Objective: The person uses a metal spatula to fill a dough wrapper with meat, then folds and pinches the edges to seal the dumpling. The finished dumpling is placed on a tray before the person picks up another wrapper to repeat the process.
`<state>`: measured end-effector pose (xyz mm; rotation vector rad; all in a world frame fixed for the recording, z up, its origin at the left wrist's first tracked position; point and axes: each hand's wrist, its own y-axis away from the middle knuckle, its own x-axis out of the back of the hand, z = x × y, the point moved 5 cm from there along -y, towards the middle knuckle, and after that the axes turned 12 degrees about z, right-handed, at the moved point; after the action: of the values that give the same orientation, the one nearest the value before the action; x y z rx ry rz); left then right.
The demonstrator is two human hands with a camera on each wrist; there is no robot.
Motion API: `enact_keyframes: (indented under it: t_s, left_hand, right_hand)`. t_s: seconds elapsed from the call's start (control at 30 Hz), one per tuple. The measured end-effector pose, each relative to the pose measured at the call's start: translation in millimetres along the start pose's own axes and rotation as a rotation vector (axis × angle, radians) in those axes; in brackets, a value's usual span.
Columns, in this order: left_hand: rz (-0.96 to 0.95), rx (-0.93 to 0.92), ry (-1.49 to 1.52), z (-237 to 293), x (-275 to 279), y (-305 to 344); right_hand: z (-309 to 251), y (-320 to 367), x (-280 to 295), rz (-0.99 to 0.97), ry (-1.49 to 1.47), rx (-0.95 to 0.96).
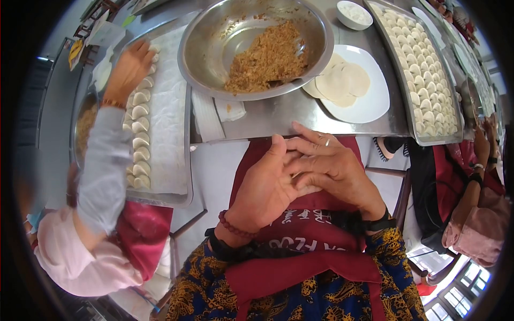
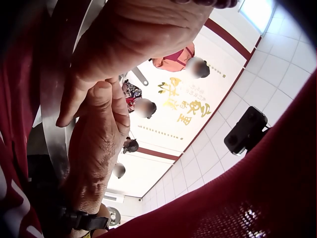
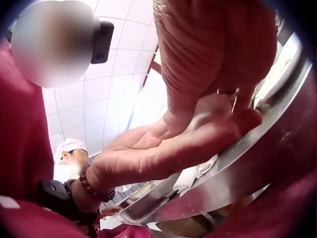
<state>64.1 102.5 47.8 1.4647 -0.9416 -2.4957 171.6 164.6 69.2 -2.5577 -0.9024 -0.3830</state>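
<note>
My two hands meet in front of the apron, fingers overlapping. The left hand (image 1: 261, 188), with red beads at its wrist, lies palm up; the right hand (image 1: 337, 170), wearing a ring, reaches over it. In the right wrist view a pale piece of dough (image 3: 212, 110) shows between the right hand (image 3: 213, 54) and the left hand (image 3: 163, 153), gripped by both and mostly hidden by fingers. The left wrist view shows the left hand (image 2: 133, 39) above the right hand (image 2: 96, 144), hiding the dough. A metal bowl of filling (image 1: 270, 56) stands beyond them.
A white plate (image 1: 376, 101) holds round wrappers (image 1: 342, 81) beyond my right hand. Trays of dumplings stand at far right (image 1: 423, 140) and left (image 1: 179, 199), where another person's hand (image 1: 128, 67) reaches. A white bowl (image 1: 353, 16) and folded cloth (image 1: 208, 120) are on the table.
</note>
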Motion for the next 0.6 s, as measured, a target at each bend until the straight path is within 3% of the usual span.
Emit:
enact_keyframes:
  t_s: [0.1, 0.43, 0.5, 0.6]
  left_hand:
    - [-0.01, 0.019, 0.038, 0, -1, 1]
    - [0.008, 0.037, 0.025, -3, -1, 0]
    - [0.005, 0.059, 0.031, -5, 4, -2]
    - [0.067, 0.052, 0.044, -3, 3, 0]
  right_hand:
    - [4, 3, 6, 0.063, -0.105, -0.124]
    - [11, 9, 3, 0.031, -0.017, -0.053]
    - [9, 8, 4, 0.158, -0.181, -0.213]
    - [7, 10, 8, 0.163, -0.23, -0.249]
